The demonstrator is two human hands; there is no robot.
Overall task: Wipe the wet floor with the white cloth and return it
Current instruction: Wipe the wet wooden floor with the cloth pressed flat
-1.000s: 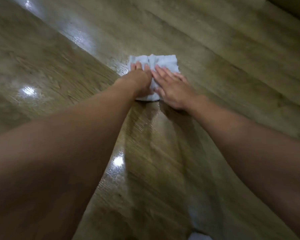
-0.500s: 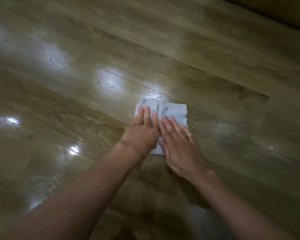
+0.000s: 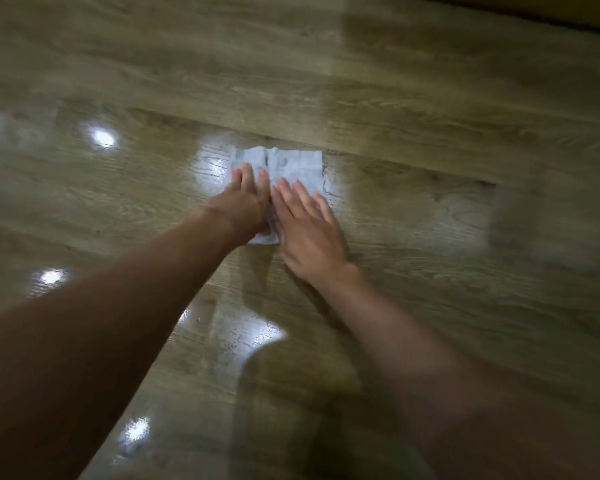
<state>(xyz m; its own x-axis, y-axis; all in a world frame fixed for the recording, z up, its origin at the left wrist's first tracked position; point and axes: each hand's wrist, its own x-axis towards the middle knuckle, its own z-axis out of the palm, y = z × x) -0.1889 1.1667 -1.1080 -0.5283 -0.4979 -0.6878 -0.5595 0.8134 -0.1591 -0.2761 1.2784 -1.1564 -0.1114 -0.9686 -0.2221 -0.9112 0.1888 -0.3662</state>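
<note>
Two flat hands, left [image 3: 244, 206] and right [image 3: 307, 227], fingers straight, press the cloth [image 3: 291, 166] on the floor [image 3: 430, 98]; uneven pressure could bunch it, leaving the wet sheen beside it.

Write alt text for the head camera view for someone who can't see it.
The left hand and the right hand press flat, side by side, on a white cloth lying on a wood-grain floor. Shiny patches of reflected light sit beside the cloth and nearer the camera.
</note>
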